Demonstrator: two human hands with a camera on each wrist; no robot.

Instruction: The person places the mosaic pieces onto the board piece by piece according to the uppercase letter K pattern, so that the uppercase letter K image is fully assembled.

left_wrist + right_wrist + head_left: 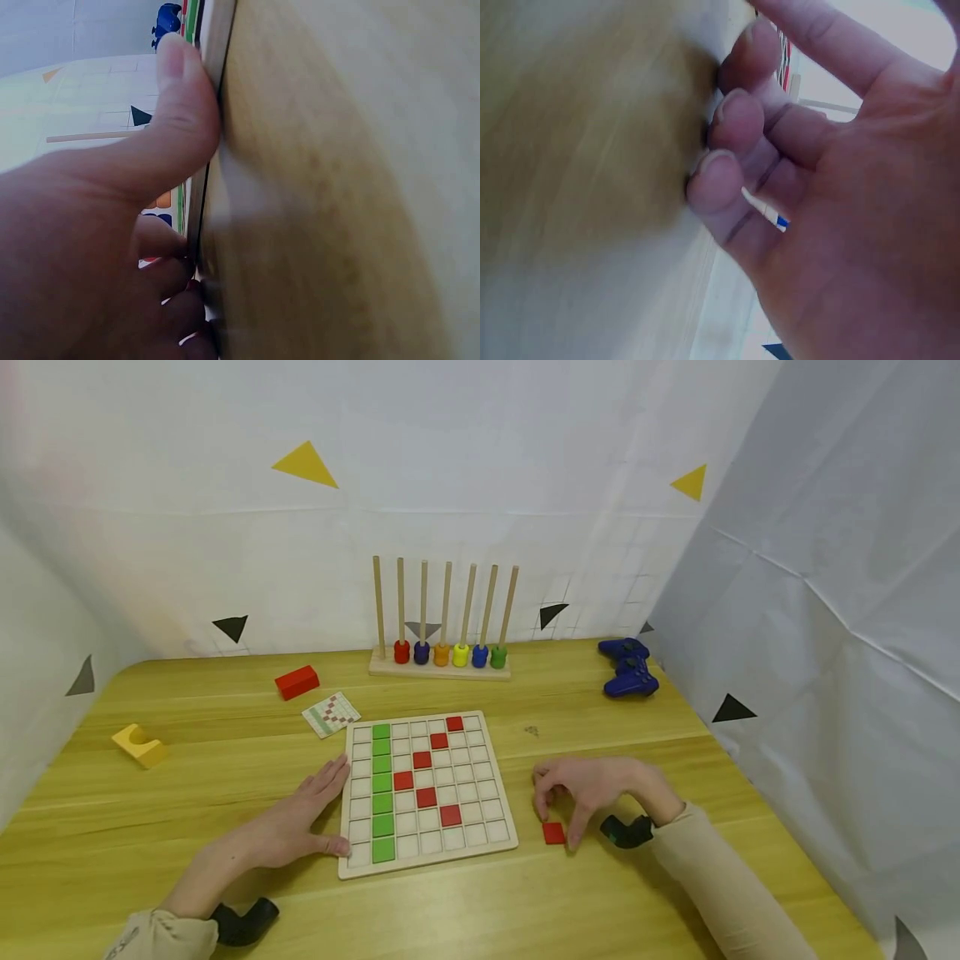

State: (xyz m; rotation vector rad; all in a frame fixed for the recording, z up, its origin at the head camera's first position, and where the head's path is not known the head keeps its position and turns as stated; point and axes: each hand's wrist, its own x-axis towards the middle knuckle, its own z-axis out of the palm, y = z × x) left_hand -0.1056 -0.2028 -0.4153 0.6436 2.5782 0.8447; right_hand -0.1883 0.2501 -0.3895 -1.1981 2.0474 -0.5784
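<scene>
A wooden grid board [427, 847] lies in the middle of the table, with a column of green tiles [382, 777] and a diagonal run of red tiles [426, 777]. My left hand [292, 827] lies flat on the table with straight fingers against the board's left edge. Its thumb [176, 120] presses the board's rim [216, 90]. To the right of the board, my right hand [558, 818] is curled over a loose red tile [553, 832] on the table, fingertips [716, 169] down and thumb at the tile's right edge.
A peg rack with coloured rings [442, 653] stands at the back. A blue game controller [628, 667] lies at back right. A red block [297, 682], a pattern card [331, 713] and a yellow block [139, 746] lie to the left. White cloth walls enclose the table [675, 760].
</scene>
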